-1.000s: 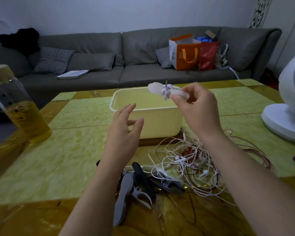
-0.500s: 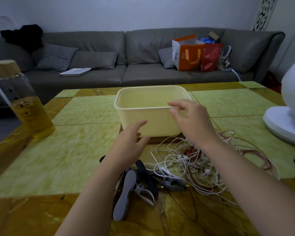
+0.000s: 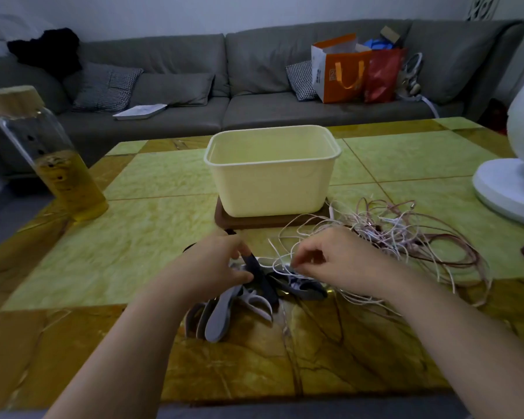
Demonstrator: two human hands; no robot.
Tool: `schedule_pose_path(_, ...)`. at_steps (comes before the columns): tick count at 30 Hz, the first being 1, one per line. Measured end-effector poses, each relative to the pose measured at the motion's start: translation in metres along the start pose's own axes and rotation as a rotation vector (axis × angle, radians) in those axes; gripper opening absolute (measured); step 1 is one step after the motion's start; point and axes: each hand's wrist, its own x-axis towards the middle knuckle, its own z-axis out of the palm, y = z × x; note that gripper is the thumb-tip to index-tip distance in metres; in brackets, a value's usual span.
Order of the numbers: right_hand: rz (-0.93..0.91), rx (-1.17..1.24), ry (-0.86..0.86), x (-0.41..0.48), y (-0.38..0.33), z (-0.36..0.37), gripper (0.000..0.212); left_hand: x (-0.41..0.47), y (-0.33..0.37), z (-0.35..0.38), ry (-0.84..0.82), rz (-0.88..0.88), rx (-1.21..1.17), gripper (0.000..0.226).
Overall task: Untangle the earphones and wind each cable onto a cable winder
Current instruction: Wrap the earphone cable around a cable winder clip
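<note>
A tangle of white and dark red earphone cables (image 3: 384,237) lies on the table, right of centre. Several grey, white and dark fish-shaped cable winders (image 3: 239,300) are piled in front of me. My left hand (image 3: 215,261) grips a dark winder at the top of the pile. My right hand (image 3: 330,261) is beside it, pinching a white cable at the tangle's left edge. A cream plastic tub (image 3: 273,189) stands behind both hands on a brown board.
A glass bottle with yellow liquid and a wooden lid (image 3: 49,158) stands at the far left. A white fan (image 3: 515,173) is at the right edge. Behind the table (image 3: 133,237) is a grey sofa (image 3: 254,86) with shopping bags.
My right hand held a wound white winder over the tub, then dropped to the cables without it. My left hand came down onto the winder pile.
</note>
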Motion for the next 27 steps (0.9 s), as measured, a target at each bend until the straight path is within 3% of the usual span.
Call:
schedule_pose_path(3, 0.022, -0.179, -0.113, -0.001, -0.002, 0.008, 0.026, -0.004, -0.004, 0.004, -0.05, -0.027, 0.077, 0.041)
schedule_pose_path(7, 0.088, -0.344, -0.159, 0.004, 0.007, 0.019, 0.06, -0.001, -0.008, 0.01, -0.043, -0.036, 0.105, 0.037)
schedule_pose_path(16, 0.204, -0.076, 0.122, 0.016, 0.008, 0.027, 0.015, 0.009, -0.022, 0.013, 0.126, -0.127, 0.131, 0.035)
schedule_pose_path(19, 0.144, -0.003, 0.059, 0.019, 0.002, 0.031, 0.009, 0.012, -0.021, 0.015, 0.146, -0.12, 0.187, 0.038)
schedule_pose_path(22, 0.053, 0.092, -0.038, 0.02, -0.003, 0.03, 0.02, 0.014, -0.016, 0.016, 0.187, -0.082, 0.187, 0.04)
schedule_pose_path(27, 0.118, 0.121, 0.191, 0.018, 0.008, 0.011, 0.017, 0.015, 0.003, 0.018, 0.255, 0.066, 0.126, 0.038)
